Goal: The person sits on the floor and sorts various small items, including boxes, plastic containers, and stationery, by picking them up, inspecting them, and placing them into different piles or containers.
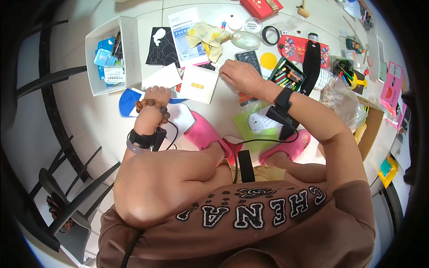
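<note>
My right hand (239,75) has its fingers bent and pinched on a small white item (217,64), just beyond the corner of a cream square card (200,84) with a gold mark. Curled at the lower edge of a white sheet of paper (163,76) is my left hand (157,95), with a bead bracelet on its wrist; whether it grips the paper cannot be told. A blue-and-white item (129,102) lies beside it. Beyond the card are a magazine (187,43) and a crumpled yellow patterned cloth (206,35). A dark calculator-like object (248,60) lies past my right hand.
A white box (134,55) with packets stands at the left. Toward the right lie a box of crayons (288,75), a black strap (311,63), a red envelope (291,47) and a cardboard box (373,129). Chair legs (83,197) are at the left; a green sheet (244,125) lies between my feet.
</note>
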